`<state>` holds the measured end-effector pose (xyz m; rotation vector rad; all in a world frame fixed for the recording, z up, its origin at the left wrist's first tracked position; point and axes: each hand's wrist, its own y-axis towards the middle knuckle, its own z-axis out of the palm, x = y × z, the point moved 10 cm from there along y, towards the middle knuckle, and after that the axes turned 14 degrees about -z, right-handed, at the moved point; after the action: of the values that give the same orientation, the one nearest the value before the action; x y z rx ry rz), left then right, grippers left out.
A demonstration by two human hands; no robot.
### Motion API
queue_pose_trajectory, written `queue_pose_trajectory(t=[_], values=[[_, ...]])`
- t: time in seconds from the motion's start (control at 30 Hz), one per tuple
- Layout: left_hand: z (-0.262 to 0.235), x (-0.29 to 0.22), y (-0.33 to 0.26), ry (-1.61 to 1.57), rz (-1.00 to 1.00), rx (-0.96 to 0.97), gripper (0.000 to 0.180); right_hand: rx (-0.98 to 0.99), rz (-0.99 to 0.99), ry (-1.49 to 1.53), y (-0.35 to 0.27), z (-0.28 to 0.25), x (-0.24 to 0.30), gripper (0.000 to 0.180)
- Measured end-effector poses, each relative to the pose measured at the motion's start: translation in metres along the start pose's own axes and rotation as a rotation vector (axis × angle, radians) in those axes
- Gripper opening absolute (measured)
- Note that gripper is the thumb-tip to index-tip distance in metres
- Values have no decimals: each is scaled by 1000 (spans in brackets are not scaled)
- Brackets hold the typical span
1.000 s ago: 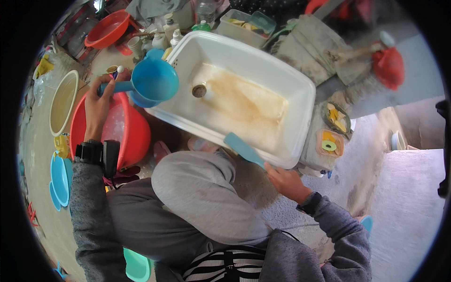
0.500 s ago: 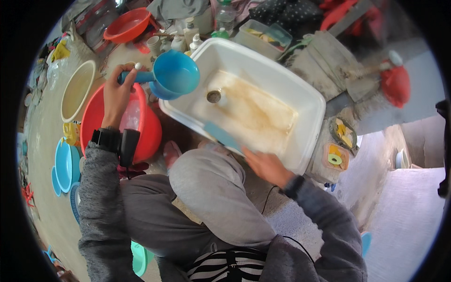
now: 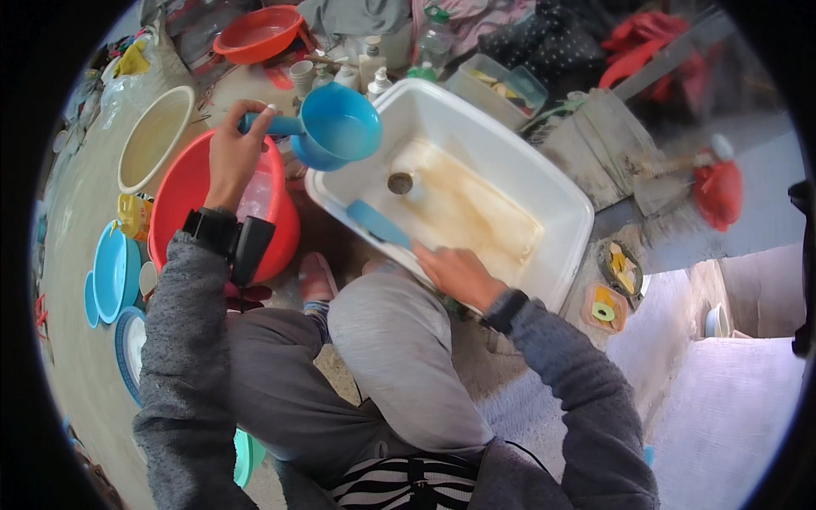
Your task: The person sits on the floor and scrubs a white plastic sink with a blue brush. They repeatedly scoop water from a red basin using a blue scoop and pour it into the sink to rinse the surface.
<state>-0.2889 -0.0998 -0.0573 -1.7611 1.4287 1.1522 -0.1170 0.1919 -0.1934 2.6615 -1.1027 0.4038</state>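
My left hand is closed round the handle of a blue plastic dipper, raised over the far left corner of a white rectangular basin. Cloudy liquid seems to lie in the dipper. At the basin's near wall, my right hand grips a flat blue tool, like a brush or scraper; its underside is hidden, so its exact kind is unclear. Thin brownish water covers the basin floor, with a round dark drain toward the left end.
A red tub stands left of the basin, below my left forearm. Beyond it are a cream basin and blue basins. Pump bottles and a clear food box line the far side. Small food containers sit at right.
My right hand has slid the blue tool leftward along the basin's near wall. The dipper stays up over the basin's corner in my left hand. The whole view has shifted slightly.
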Motion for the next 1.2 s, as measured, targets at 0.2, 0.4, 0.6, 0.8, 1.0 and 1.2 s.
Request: queue_pose_trajectory(t=[0.2,0.4,0.6,0.8,1.0,1.2], values=[[-8,6,0,-20,-33,-47,24,100,-60,21,91,-3,-3,24],[-4,7,0,-36,-31,-7,21,58,-12,61,125,-8,-4,22],[-9,4,-1,-11,6,-25,22,188,-41,75,62,-12,8,26],[-9,4,-3,20,-60,-26,22,163,-78,25,62,-22,11,25],[-17,2,-2,7,-68,-103,25,12,-15,36,132,-4,-12,21],[-15,5,-1,12,-73,-116,24,3,-63,78,128,-5,-7,23]])
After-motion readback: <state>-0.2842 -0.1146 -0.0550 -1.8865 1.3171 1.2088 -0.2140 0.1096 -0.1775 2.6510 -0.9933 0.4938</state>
